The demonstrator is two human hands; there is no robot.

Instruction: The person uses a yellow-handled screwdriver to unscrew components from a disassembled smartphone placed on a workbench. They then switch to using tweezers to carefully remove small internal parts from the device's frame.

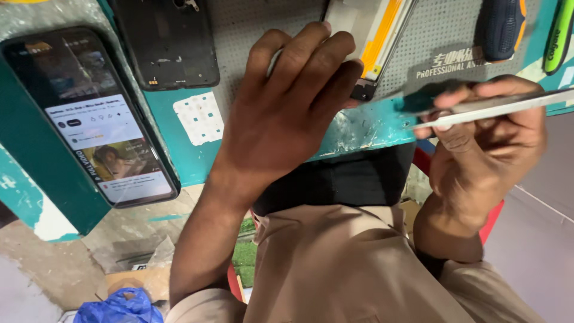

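Observation:
My left hand lies palm down on a grey perforated work mat. Its fingers are curled over the lower end of an opened phone part with a white frame and an orange-yellow strip. My right hand hovers at the bench's front edge, to the right of that part. It pinches a thin, flat, white-edged piece seen edge-on, which runs out toward the right. A dark bit sits between its thumb and fingers; what it is cannot be told.
A phone with a lit screen lies at the left on the teal bench. A black phone back cover sits beyond it. A dark blue and orange tool handle and a green tube lie top right. A blue bag is on the floor.

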